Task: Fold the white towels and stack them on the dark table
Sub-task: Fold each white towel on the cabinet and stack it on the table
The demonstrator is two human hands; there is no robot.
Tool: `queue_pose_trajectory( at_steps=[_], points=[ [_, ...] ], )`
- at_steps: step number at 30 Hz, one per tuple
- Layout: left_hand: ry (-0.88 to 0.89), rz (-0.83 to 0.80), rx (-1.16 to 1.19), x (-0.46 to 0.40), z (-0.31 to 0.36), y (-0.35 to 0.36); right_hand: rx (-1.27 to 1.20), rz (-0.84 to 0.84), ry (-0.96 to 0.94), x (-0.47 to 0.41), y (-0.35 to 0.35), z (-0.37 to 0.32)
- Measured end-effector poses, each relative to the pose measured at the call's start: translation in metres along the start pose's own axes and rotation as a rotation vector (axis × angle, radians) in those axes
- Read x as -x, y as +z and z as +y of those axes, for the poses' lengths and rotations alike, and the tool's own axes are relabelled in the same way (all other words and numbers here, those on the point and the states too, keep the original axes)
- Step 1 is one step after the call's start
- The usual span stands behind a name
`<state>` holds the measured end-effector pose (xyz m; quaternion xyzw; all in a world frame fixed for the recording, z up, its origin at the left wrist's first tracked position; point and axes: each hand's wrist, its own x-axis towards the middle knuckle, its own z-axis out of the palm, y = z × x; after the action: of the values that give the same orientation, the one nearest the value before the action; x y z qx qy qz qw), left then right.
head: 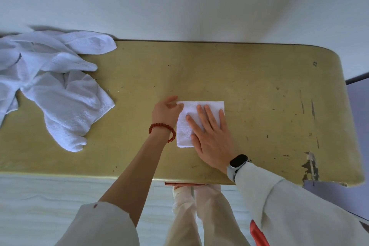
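I see the folded towel (196, 114) lying flat near the middle of the table (249, 86), a small white square with its edges roughly in line with the table's sides. My right hand (209, 138) lies flat on it, fingers straight and spread, pointing toward 11 o'clock; the palm covers the towel's corner at 5 o'clock and spills onto the tabletop. It grips nothing, only presses down. My left hand (166, 111) sits at the towel's 9 o'clock edge, fingers bent toward the cloth and touching its corner at 10 o'clock. Whether those fingers pinch the fabric or merely rest against it, I cannot tell from this angle.

A red bead bracelet (162, 129) circles the left wrist, and a dark-faced watch (238, 163) on a pale strap sits on the right wrist, just above a white sleeve (279, 205).

At 9 o'clock from the folded towel, well apart from it, lies a heap of unfolded white towels (52, 86), crumpled and overlapping, reaching to the table's far left edge. The tabletop is a scuffed yellowish surface with chipped paint near its corner at 4 o'clock.
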<state>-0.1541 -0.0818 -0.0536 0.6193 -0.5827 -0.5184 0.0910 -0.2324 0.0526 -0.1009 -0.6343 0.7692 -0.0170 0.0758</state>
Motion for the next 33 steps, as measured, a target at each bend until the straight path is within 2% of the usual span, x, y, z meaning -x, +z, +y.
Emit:
queue_pose_trajectory(
  at_steps=[3,6,8,11,13,15,19,27,30,33],
  points=[
    [0.02,0.12,0.029,-0.001,-0.002,0.005,0.002,0.011,-0.01,-0.001,0.002,0.001],
    [0.107,0.168,-0.03,-0.001,-0.007,0.008,-0.019,-0.002,-0.017,-0.001,0.0,0.0],
    [0.269,0.227,-0.116,0.003,-0.013,0.007,-0.078,0.024,-0.017,0.0,-0.004,0.001],
    [0.656,0.285,-0.391,0.008,-0.033,0.004,-0.22,0.157,0.008,0.001,-0.015,0.006],
    [0.839,0.247,-0.61,0.007,-0.045,0.004,-0.22,0.229,0.052,-0.004,-0.02,0.011],
    [0.956,0.179,-0.773,0.005,-0.05,0.006,-0.143,0.225,0.099,-0.011,-0.022,0.013],
    [0.849,0.044,-1.037,0.004,-0.054,0.013,-0.008,0.099,0.126,-0.015,-0.011,0.018],
    [0.636,-0.13,-1.189,0.009,-0.055,0.007,-0.017,-0.035,0.165,-0.013,-0.004,0.021],
    [0.595,-0.193,-1.172,0.011,-0.048,0.005,-0.167,0.003,0.168,-0.013,-0.012,0.027],
    [0.605,-0.132,-1.064,0.011,-0.034,0.0,-0.334,0.129,0.301,-0.008,-0.023,0.042]
  ],
)
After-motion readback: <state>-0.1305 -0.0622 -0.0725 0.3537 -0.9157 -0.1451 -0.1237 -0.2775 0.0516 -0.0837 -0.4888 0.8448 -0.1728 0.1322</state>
